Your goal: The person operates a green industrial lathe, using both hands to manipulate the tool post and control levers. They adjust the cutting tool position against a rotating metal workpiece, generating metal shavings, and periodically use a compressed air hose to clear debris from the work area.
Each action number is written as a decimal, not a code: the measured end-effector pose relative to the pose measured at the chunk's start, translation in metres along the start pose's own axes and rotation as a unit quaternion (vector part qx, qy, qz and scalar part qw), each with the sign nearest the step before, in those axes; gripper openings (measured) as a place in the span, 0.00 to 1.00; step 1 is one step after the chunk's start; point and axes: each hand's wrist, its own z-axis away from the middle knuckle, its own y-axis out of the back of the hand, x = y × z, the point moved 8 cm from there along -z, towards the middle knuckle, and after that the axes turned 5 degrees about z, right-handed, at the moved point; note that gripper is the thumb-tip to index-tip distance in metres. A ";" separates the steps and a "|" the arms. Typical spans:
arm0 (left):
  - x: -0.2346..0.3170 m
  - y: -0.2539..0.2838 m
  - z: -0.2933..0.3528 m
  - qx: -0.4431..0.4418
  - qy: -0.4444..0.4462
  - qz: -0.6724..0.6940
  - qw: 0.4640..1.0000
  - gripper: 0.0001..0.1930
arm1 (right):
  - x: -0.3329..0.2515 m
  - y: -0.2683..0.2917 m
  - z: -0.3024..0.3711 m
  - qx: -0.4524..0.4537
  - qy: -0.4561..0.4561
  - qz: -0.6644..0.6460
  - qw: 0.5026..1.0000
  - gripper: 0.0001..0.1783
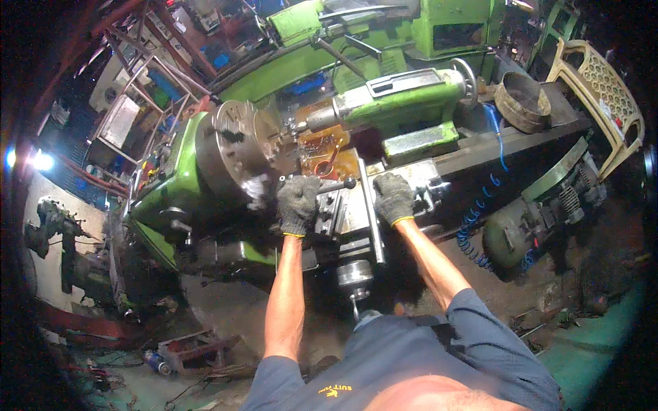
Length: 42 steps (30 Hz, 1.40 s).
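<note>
Both my hands wear dark grey knit gloves and reach over the carriage of a green lathe. My left hand (297, 198) is closed in a fist by the tool post, close to the big round chuck (236, 147). Whatever it grips is hidden. Just right of it a lever with a black knob (349, 183) sticks out. My right hand (395, 196) is curled on the carriage's right side, beside a long bare metal bar (371, 211); its fingertips are hidden. Below the bar sits a round metal dial (354, 272) with a crank handle. The chuck's face looks smeared.
Behind the carriage stands the green tailstock (397, 103) with its handwheel (465, 81). A rusty round tub (522, 103) is at the right, near a beige plastic chair (603, 96). A coiled blue hose (473, 222) hangs by a green compressor tank (508, 236).
</note>
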 end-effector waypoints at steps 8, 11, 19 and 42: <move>0.003 0.002 0.001 0.024 -0.016 0.043 0.999 0.10 | 0.001 -0.006 0.000 -0.025 -0.014 0.021 0.999 0.05; 0.007 0.003 0.001 0.024 0.001 0.028 0.999 0.10 | 0.001 -0.006 0.001 -0.039 -0.014 0.023 0.999 0.05; 0.005 0.006 0.003 0.049 -0.010 0.050 0.998 0.11 | -0.001 -0.002 0.001 -0.019 -0.011 0.018 1.000 0.06; 0.013 0.009 0.002 0.049 -0.011 0.050 0.997 0.13 | -0.004 -0.002 -0.001 -0.020 0.003 0.012 1.000 0.06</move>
